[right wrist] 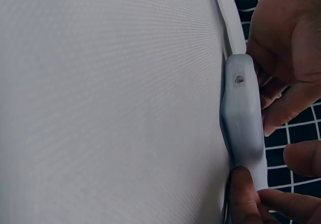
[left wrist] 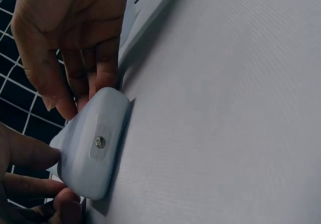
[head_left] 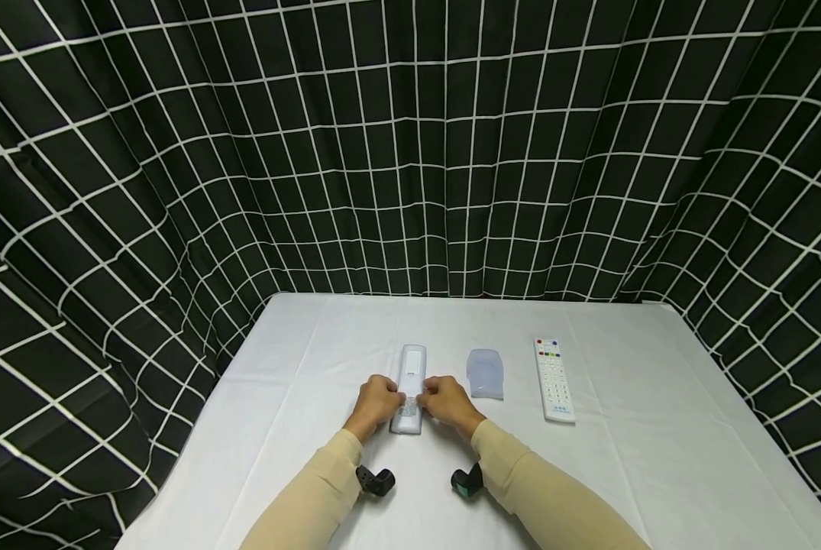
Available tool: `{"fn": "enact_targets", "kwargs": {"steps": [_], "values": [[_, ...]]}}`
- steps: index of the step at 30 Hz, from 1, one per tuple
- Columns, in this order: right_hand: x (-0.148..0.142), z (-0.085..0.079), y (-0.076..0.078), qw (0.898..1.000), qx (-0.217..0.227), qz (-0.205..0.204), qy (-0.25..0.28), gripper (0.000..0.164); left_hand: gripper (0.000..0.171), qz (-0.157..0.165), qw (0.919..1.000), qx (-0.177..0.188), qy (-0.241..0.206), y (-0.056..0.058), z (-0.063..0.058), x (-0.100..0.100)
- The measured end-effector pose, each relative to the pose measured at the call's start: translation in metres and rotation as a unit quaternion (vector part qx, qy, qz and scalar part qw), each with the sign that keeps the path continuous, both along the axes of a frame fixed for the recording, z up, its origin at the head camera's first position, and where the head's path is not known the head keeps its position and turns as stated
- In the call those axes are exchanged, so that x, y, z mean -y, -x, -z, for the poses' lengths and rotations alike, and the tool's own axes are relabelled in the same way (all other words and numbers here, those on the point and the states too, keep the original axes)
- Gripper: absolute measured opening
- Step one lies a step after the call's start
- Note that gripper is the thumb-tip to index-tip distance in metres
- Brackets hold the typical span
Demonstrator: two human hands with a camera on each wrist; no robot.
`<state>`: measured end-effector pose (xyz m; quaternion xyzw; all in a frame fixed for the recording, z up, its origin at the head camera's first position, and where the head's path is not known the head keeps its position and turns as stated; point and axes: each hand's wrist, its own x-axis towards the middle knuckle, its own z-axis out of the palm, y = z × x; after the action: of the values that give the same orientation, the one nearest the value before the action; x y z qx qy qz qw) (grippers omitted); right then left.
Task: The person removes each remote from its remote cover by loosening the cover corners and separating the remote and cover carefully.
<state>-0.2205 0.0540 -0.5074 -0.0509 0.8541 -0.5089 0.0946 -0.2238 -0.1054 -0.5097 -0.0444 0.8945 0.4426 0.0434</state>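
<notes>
A pale remote control (head_left: 411,386) lies back side up on the white table, its label and a lighter rectangular panel showing. The fingers of my left hand (head_left: 376,401) hold its left edge, while my right hand (head_left: 449,401) is at the opposite edge with its fingers bent against it. In the left wrist view, the rounded near end of the remote control (left wrist: 95,143) has a small metallic dot in a recess. The right wrist view shows that same end (right wrist: 243,108) between both hands' fingers.
Right of my right hand lies a translucent bluish piece (head_left: 486,374) with a rounded far end. Farther right is a white remote control (head_left: 553,380), buttons up. A black curtain with a white grid (head_left: 417,153) surrounds the white table (head_left: 300,344) behind and at the sides.
</notes>
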Motion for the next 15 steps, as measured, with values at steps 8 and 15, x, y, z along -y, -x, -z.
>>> {"fn": "enact_targets", "kwargs": {"steps": [8, 15], "values": [[0.0007, 0.0031, 0.0051, 1.000, 0.018, 0.011, 0.012, 0.022, 0.026, -0.005, 0.9996, 0.027, -0.009, 0.0041, -0.0001, -0.0018], [0.0014, 0.0026, 0.0072, 0.999, 0.029, 0.021, 0.016, 0.030, 0.022, 0.003, 0.9995, 0.028, -0.014, 0.0058, 0.0002, -0.0028]]}}
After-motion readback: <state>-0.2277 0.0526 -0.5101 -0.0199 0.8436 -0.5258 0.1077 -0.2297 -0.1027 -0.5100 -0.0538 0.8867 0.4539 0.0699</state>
